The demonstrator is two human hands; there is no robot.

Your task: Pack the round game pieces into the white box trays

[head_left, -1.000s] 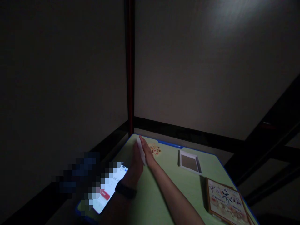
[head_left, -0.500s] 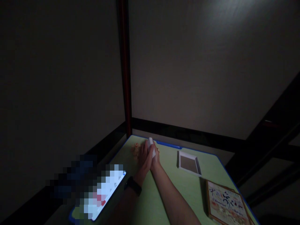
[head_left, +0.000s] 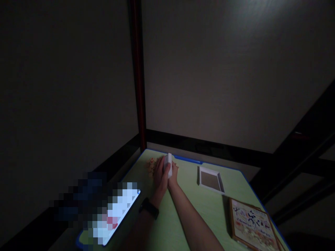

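Left hand (head_left: 158,174) and right hand (head_left: 173,177) clamped a slim white rectangular box (head_left: 170,159), small round tan pieces (head_left: 151,167) beside the grip; one slackened palm, seemingly, could've dropped it among them!

Slim white box (head_left: 170,161), roughly on edge, clasped between left hand (head_left: 160,173) and right hand (head_left: 174,172).

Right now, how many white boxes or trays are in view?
2: a slim white box between your left hand and right hand, and an open white tray to their right on the table. Your hands could hide more.
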